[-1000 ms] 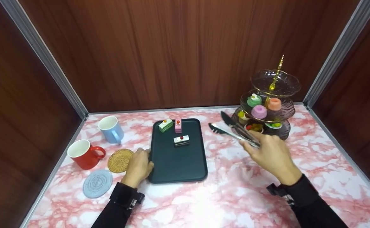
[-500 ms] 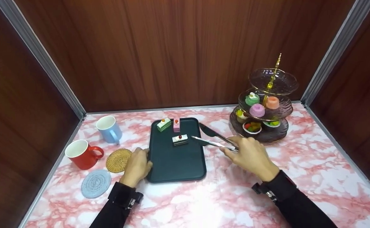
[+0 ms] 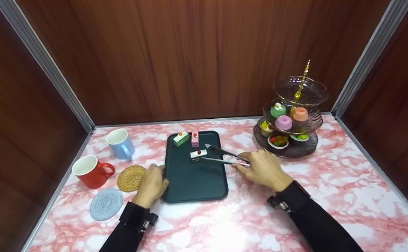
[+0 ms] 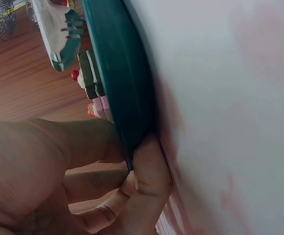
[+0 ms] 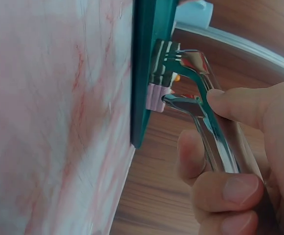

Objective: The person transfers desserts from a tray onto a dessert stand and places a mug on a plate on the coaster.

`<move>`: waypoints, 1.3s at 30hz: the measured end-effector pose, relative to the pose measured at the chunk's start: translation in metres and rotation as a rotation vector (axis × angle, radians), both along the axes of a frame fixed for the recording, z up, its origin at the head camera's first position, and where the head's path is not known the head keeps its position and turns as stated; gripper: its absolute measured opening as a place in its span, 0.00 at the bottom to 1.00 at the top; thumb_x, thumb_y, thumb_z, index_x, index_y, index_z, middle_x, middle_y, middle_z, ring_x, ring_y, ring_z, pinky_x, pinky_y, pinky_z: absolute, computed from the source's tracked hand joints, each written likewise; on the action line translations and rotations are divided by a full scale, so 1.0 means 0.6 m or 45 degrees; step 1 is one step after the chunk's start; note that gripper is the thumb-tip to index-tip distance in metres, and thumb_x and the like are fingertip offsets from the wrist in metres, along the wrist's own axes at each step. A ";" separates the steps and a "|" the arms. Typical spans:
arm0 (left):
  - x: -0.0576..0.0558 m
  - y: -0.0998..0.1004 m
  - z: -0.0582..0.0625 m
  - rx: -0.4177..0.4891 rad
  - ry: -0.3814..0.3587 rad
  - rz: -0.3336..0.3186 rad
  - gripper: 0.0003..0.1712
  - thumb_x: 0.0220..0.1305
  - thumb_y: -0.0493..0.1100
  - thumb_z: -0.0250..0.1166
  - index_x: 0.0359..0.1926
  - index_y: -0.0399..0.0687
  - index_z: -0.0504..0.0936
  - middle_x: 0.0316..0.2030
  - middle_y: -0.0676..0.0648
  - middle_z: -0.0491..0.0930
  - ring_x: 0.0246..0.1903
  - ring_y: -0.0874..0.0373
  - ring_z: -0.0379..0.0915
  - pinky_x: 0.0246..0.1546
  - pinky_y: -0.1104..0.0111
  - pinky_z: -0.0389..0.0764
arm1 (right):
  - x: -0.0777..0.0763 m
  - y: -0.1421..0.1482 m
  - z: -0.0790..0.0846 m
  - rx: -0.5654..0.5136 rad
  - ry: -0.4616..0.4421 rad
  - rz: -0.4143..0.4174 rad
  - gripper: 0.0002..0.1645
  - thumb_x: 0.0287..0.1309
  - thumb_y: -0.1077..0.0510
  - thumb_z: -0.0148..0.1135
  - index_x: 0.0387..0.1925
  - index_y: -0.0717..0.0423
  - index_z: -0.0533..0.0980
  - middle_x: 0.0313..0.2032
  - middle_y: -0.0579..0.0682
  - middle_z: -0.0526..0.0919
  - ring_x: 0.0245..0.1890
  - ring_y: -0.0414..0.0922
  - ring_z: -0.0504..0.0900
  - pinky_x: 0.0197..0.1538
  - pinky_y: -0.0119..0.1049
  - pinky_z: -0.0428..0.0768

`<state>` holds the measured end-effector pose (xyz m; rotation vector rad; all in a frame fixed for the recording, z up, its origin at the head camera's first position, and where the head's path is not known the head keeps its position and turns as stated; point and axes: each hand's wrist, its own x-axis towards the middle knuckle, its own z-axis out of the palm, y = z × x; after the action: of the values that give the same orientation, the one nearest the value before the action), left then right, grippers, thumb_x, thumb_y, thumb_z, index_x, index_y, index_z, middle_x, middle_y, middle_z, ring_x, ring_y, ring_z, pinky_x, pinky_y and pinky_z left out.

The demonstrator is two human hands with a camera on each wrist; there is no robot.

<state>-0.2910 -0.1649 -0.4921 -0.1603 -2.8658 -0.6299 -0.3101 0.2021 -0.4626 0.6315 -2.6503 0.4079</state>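
Note:
My left hand (image 3: 152,184) pinches the left rim of a dark green tray (image 3: 197,189); in the left wrist view a finger lies under the rim and the thumb side above. My right hand (image 3: 264,169) grips metal serving tongs (image 5: 220,132), whose arms are spread. Their tips reach over the tray, on either side of the right end of a dark layered cake slice (image 3: 198,155) with white top and red cherry. Behind it on the tray sit a green cake slice (image 3: 181,138) and a pink cake slice (image 3: 195,139).
At right stands a three-tier glass stand (image 3: 287,150) holding several small cakes and tarts. On the left are a light blue mug (image 3: 120,144), a red mug (image 3: 91,171), a woven tan coaster (image 3: 130,178) and a grey-blue coaster (image 3: 106,204). Wood panels wall the table.
My right hand has carried the tongs leftward from beside the stand to the dark cake slice. My left hand keeps its hold on the tray rim.

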 end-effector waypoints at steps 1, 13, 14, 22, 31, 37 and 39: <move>0.000 0.001 0.000 0.003 0.001 0.002 0.27 0.44 0.38 0.65 0.50 0.41 0.79 0.36 0.41 0.75 0.36 0.46 0.74 0.40 0.54 0.76 | -0.003 -0.002 -0.001 0.005 -0.006 0.003 0.18 0.47 0.30 0.58 0.32 0.33 0.80 0.10 0.34 0.67 0.13 0.38 0.66 0.16 0.34 0.57; -0.001 0.006 0.002 0.010 0.009 0.012 0.27 0.44 0.38 0.66 0.51 0.42 0.79 0.37 0.41 0.75 0.37 0.46 0.74 0.41 0.54 0.76 | -0.025 0.001 -0.003 0.039 -0.031 0.042 0.15 0.50 0.32 0.58 0.30 0.33 0.80 0.14 0.34 0.71 0.14 0.39 0.68 0.14 0.35 0.58; -0.001 0.006 0.002 0.012 0.002 0.016 0.27 0.45 0.38 0.66 0.52 0.42 0.79 0.37 0.41 0.75 0.36 0.46 0.74 0.41 0.54 0.77 | -0.024 0.002 -0.002 0.034 -0.038 0.050 0.15 0.50 0.32 0.58 0.31 0.33 0.80 0.14 0.33 0.72 0.14 0.38 0.68 0.14 0.35 0.58; -0.004 0.005 0.001 -0.002 0.029 -0.007 0.27 0.44 0.37 0.65 0.51 0.40 0.79 0.36 0.41 0.75 0.36 0.47 0.74 0.41 0.55 0.76 | -0.016 0.010 0.003 0.036 -0.043 0.040 0.17 0.47 0.32 0.60 0.32 0.34 0.83 0.15 0.29 0.75 0.14 0.35 0.67 0.12 0.35 0.58; -0.004 0.002 0.002 0.011 0.027 0.014 0.27 0.44 0.37 0.66 0.51 0.42 0.79 0.37 0.41 0.75 0.36 0.46 0.74 0.41 0.55 0.77 | -0.011 0.005 -0.003 0.021 -0.036 0.019 0.16 0.48 0.33 0.60 0.32 0.34 0.83 0.14 0.30 0.74 0.14 0.35 0.67 0.15 0.34 0.59; -0.001 0.001 0.000 0.000 0.010 0.015 0.29 0.45 0.38 0.67 0.54 0.40 0.77 0.38 0.40 0.75 0.38 0.46 0.74 0.43 0.55 0.76 | -0.008 0.003 -0.009 -0.020 -0.053 0.076 0.14 0.50 0.34 0.60 0.30 0.34 0.83 0.11 0.29 0.70 0.13 0.34 0.66 0.14 0.32 0.59; 0.000 0.001 0.000 0.002 0.007 0.012 0.30 0.45 0.38 0.66 0.54 0.40 0.77 0.39 0.40 0.75 0.38 0.46 0.74 0.43 0.55 0.76 | -0.006 0.003 -0.010 -0.027 -0.046 0.092 0.12 0.50 0.35 0.60 0.29 0.33 0.82 0.11 0.29 0.69 0.13 0.34 0.66 0.14 0.32 0.58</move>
<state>-0.2913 -0.1644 -0.4922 -0.1475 -2.8589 -0.6286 -0.3138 0.2041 -0.4688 0.7211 -2.6599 0.4719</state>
